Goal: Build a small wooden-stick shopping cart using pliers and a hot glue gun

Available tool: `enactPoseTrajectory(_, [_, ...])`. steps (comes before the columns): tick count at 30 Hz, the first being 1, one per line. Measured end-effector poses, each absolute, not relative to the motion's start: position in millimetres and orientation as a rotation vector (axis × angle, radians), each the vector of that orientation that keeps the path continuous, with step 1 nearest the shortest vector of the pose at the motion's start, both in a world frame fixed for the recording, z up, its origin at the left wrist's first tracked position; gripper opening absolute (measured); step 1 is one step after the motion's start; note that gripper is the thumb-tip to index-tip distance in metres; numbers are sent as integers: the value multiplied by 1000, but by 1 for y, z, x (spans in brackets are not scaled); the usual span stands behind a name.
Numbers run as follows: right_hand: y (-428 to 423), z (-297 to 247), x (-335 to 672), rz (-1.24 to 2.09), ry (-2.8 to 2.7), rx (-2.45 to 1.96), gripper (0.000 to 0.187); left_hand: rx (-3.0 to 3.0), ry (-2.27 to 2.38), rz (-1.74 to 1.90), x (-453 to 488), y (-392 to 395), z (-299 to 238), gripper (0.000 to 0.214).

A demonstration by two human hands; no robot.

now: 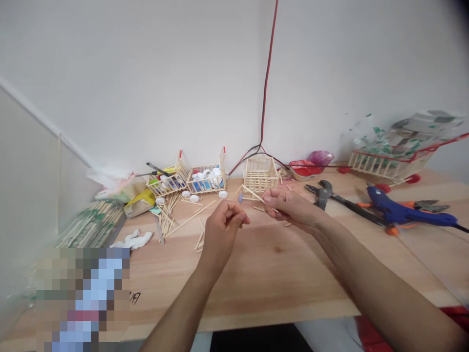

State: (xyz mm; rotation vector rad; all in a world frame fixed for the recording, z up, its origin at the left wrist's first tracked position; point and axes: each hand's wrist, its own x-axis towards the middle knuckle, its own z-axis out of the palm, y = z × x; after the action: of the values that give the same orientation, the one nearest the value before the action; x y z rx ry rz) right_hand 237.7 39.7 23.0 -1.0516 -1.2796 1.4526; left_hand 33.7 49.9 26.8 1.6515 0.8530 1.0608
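My right hand (293, 209) pinches a thin wooden stick (252, 192), which points up and to the left from the fingers. My left hand (223, 230) is a little apart from it, fingers curled and thumb pressed near the index fingertip; whatever it may hold is too small to make out. Just behind the hands stands a small basket built of wooden sticks (261, 172). A small blue-grey disc (240, 198) lies between the hands, near the tip of the held stick. Loose wooden sticks (196, 215) are scattered left of my left hand.
Two stick-built carts, one with bottle caps (208, 180), stand by the wall. On the right lie a blue glue gun (406, 212), black pincers (323, 194) and orange-handled pliers (427, 205), before a larger red-trimmed cart (384, 166). Packed sticks (91, 222) lie left.
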Motion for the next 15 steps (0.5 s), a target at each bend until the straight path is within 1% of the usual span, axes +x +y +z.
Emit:
enactPoseTrajectory(1, [40,23,238,1451,-1279,-1051,34,1614,834,1065,33,50,27,6])
enactPoseTrajectory(3, [40,24,237,1444,-1281,-1048,34,1581,817,1069,32,51,28,11])
enactPoseTrajectory(5, [40,24,237,1434,-1288,-1053,34,1664,854,1075,31,49,28,9])
enactPoseTrajectory(6, [39,23,237,1427,-1292,-1059,34,1756,888,1085,31,48,28,10])
enactPoseTrajectory(9, [39,23,237,1424,-1299,-1080,34,2148,909,1182,32,44,24,23])
enactPoseTrajectory(11, [39,22,237,1430,-1303,-1086,33,2386,781,1276,36,40,20,21])
enactPoseTrajectory(13, [39,21,237,1433,-1305,-1084,31,2534,647,1329,41,37,15,11])
enactPoseTrajectory(14, [39,21,237,1431,-1305,-1081,30,2587,609,1340,43,36,13,11])
enactPoseTrajectory(15, [39,21,237,1430,-1306,-1080,29,2640,592,1346,45,35,12,17])
